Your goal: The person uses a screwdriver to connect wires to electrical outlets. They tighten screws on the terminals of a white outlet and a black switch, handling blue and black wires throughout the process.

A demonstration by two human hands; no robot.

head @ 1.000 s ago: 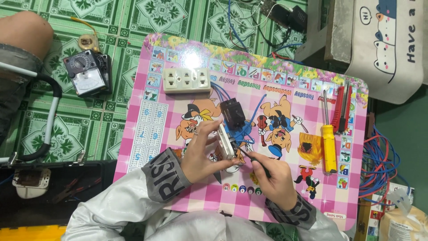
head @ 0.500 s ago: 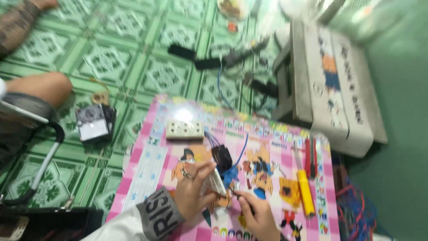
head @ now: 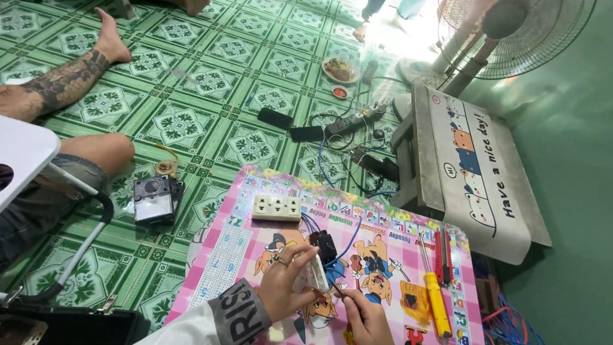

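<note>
1. Since the earlier frames the view has tipped upward, so both hands now sit at the bottom edge of the picture and much more of the floor beyond the desk shows; the hands remain together on the same small part.
2. Left hand (head: 284, 284) is closed around a small white socket piece (head: 315, 273), holding it upright just above the desk (head: 236, 249), near the middle of its near edge.
3. Right hand (head: 365, 317) is closed on a thin tool whose tip meets the white piece; the tool itself is too small to make out.
4. Touching the white piece on its far side is a black block (head: 324, 245), with blue wires (head: 348, 246) running from it.
5. Towards the far left corner of the desk lies a white three-outlet socket (head: 276, 207).
6. Along the right edge lie a yellow-handled screwdriver (head: 437, 303) and a red tool (head: 444, 250), side by side.
7. On the green tiled floor (head: 191, 83) left of the desk sits a grey meter (head: 153, 199); another person's tattooed leg (head: 70, 76) stretches further off.
</note>
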